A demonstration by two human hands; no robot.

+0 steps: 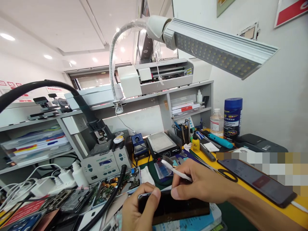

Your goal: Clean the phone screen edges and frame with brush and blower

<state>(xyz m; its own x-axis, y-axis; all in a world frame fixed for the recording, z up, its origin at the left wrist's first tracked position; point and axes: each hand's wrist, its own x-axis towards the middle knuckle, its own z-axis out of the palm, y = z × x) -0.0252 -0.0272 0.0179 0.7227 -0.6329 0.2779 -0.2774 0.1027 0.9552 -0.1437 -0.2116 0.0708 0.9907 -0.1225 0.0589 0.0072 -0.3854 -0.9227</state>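
My left hand (138,208) grips the left end of a black phone (184,208), its thumb lying over the top edge. The phone is tilted, with its dark glossy face towards me. In my right hand (202,181) is a small brush (175,171) with a white handle. Its dark bristles point up and to the left, away from the phone. The right thumb and fingertips are at the phone's upper edge; whether they also pinch something small there is hidden. Beneath the phone lies a blue and clear plastic box (192,223).
A grey hot-air station (106,165) stands left, its black hose (115,189) curving down beside my left hand. Scissors (227,175) and another phone (258,181) lie right. Behind are a yellow bottle (195,144) and a heating plate (163,142). A lamp (216,48) hangs overhead.
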